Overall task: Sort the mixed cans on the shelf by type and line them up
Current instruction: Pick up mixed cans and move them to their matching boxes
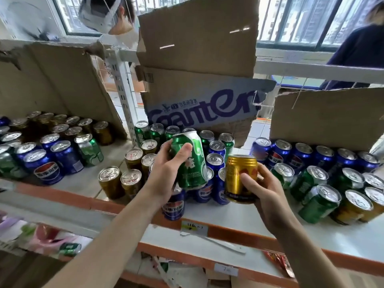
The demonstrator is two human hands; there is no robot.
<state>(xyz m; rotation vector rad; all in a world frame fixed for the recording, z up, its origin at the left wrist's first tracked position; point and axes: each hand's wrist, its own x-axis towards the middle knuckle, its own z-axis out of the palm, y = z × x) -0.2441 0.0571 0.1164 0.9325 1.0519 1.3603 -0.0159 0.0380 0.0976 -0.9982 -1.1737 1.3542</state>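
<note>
My left hand (166, 173) grips a green can (191, 163), lifted and tilted above the middle of the white shelf (239, 219). To its right, my right hand (264, 188) holds a gold can (239, 177) upright just above the shelf's front. Behind and below both stand mixed cans: gold cans (120, 181) at the centre left, blue cans (216, 161) in the middle, green cans (155, 132) at the back.
More mixed cans fill the left section (47, 161) and the right section (324, 183). Torn cardboard panels (199, 80) stand behind the cans. A grey upright post (124, 96) splits the shelf. Two people stand beyond the shelf (361, 50).
</note>
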